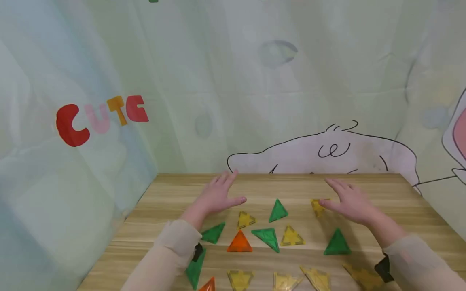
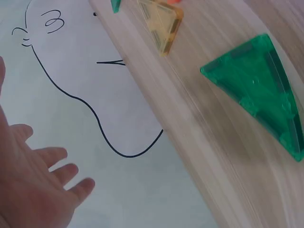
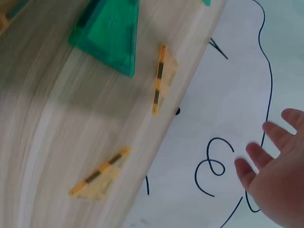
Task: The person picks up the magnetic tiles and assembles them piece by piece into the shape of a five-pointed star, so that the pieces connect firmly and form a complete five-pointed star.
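Observation:
Both hands hover over a wooden table strewn with translucent triangular tiles. My left hand (image 1: 217, 195) has its fingers spread and holds nothing; a yellow triangle (image 1: 246, 220) and a green triangle (image 1: 213, 233) lie nearest to it. My right hand (image 1: 350, 202), fingers extended, is likewise without a tile, its thumb overlapping a yellow triangle (image 1: 317, 207) in the head view. Between the hands lie a green triangle (image 1: 278, 211), an orange triangle (image 1: 240, 242) and another green one. The left wrist view shows a large green triangle (image 2: 259, 92) beside the spread left hand (image 2: 40, 185).
More yellow triangles (image 1: 240, 279) lie along the near side of the wooden table (image 1: 174, 186), some partly under the right forearm. A green triangle (image 1: 337, 242) sits left of that forearm. Behind the table hangs a printed curtain (image 1: 204, 81) with cartoon drawings and coloured letters.

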Available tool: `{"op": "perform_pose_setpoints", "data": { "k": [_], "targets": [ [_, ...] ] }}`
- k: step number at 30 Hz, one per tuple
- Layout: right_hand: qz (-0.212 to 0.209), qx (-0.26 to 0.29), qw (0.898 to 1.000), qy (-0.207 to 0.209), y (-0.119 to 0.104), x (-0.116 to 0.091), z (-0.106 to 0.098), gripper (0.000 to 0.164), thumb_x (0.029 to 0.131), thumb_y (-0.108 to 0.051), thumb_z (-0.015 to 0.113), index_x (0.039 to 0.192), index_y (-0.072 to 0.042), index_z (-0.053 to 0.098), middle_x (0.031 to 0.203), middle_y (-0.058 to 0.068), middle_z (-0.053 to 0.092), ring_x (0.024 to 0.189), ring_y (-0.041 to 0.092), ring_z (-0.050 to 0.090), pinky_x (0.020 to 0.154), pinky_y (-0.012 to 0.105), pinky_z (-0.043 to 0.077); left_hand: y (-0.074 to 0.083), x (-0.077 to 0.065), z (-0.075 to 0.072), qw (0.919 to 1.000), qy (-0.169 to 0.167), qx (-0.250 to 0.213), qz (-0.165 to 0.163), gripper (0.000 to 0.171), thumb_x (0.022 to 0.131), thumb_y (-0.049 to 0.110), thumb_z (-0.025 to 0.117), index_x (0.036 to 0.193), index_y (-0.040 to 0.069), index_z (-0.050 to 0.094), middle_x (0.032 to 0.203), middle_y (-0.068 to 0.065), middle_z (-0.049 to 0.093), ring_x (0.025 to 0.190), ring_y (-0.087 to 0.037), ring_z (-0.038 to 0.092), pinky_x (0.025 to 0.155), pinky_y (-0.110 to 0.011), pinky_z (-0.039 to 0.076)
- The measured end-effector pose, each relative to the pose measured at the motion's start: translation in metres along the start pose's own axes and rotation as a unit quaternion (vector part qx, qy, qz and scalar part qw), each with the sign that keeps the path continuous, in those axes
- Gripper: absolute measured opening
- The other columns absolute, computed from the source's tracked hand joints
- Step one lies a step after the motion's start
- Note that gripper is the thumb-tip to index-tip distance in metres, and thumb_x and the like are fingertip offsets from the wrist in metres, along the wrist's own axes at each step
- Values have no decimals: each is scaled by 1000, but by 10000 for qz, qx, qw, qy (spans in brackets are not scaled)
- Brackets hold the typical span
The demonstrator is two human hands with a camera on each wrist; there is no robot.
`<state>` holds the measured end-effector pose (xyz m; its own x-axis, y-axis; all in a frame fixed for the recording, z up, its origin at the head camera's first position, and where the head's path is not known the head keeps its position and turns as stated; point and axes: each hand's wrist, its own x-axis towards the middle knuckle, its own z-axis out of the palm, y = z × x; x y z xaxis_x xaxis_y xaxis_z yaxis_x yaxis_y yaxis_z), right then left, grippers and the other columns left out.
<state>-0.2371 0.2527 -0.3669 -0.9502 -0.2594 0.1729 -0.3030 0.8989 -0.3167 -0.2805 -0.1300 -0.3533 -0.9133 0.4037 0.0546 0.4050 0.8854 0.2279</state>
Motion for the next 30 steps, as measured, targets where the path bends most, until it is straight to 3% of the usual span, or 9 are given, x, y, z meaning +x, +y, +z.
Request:
{"op": "perform_pose_setpoints", "data": {
  "k": [2,8,12,15,23,30],
  "targets": [
    [-133,358,9993,-33,-1,-2,2,79,88,-52,56,142,2,34,140,28,36,124,53,30,94,69,21,1,-1,2,9995,-45,-274,179,93,84,63,53,152,19,9,153,-15,18,136,-41,21,104,-59,20],
    [-322,1264,9914,-136,-6,-14,10,83,85,-50,63,141,4,34,139,25,40,117,45,44,91,61,35,0,-8,12,9932,-90,-1044,502,97,80,55,65,151,11,15,154,-8,20,138,-31,20,109,-52,12],
    [-493,1566,9864,-113,-9,-21,15,80,84,-46,66,140,3,36,138,21,43,112,41,47,86,57,40,-2,-16,18,9883,-119,-1425,527,96,78,53,68,151,14,18,153,-5,22,138,-30,19,109,-52,11],
    [-580,1732,9830,-162,-14,-24,18,80,83,-45,68,139,2,38,136,21,44,111,41,48,86,56,41,-3,-23,20,9854,-142,-1638,441,96,77,55,69,151,20,20,152,-3,25,137,-32,21,107,-55,18],
    [-613,1784,9807,-521,-24,-26,25,79,81,-51,67,138,-3,42,137,15,46,111,38,50,86,53,43,-3,-37,24,9824,-156,-1761,608,89,76,48,74,147,17,30,148,-3,34,132,-30,28,103,-52,28],
    [-748,2181,9697,-803,-32,-28,38,75,82,-42,69,138,-3,40,138,16,44,113,41,46,89,57,39,-7,-50,25,9789,-226,-1942,590,80,75,41,76,141,13,40,142,-4,41,127,-30,34,100,-52,32]
  ]
}}
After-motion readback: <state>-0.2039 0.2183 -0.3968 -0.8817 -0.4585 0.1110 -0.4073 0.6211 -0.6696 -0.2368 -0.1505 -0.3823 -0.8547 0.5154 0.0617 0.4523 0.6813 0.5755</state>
